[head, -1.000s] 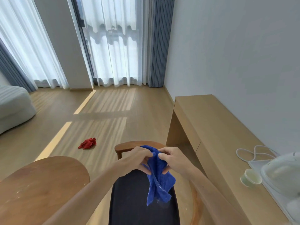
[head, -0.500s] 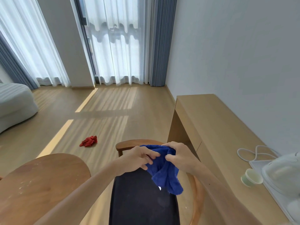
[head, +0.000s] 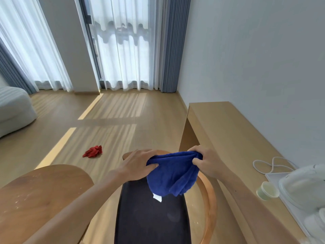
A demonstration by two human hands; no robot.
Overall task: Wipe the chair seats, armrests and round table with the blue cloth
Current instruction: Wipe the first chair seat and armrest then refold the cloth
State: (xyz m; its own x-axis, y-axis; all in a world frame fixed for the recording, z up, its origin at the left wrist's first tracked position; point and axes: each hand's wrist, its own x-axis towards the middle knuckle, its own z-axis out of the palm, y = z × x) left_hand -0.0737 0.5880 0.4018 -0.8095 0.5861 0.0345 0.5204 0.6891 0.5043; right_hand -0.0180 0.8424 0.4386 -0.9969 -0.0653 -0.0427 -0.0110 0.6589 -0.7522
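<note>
Nearest the camera, two bare forearms reach fwd over one chair, its dark seat (head: 151, 217) running lengthwise away from the viewer, w/ a curved wooden armrest (head: 210, 201) along its right edge and a wooden back rail partly hidden behind the hands. One round bench (head: 35, 199), wood-topped and flecked w/ pale specks, sits at lower left, just beside the chair.

Above the seat, both hands hold one blue cloth (head: 173, 175) clear of the upholstery. The left hand (head: 139, 164) is closed, pinching the cloth's left top corner; the right hand (head: 206, 162) is clenched around the right top corner. The cloth's top edge is stretched between them, so its long axis runs left-right, roughly level; the rest sags downward in a loose pouch, w/ one small white tag (head: 157, 197) at the lowest point, pointing at the seat.

To the right, one long pale bench (head: 228, 138) runs along the wall. On its near end: one paper cup (head: 267, 191) tilted on its side, mouth toward the viewer, one looped white cable (head: 269, 165), and a white appliance (head: 304, 187) on a white tray, partly cut off by the frame.

Farther out, one crumpled red rag (head: 93, 151) lies on the wood floor, well apart from the chair. A white bed corner (head: 14, 110) shows at far left. At the back, sheer white curtains (head: 123, 50) w/ blue-grey drapes cover the windows.
</note>
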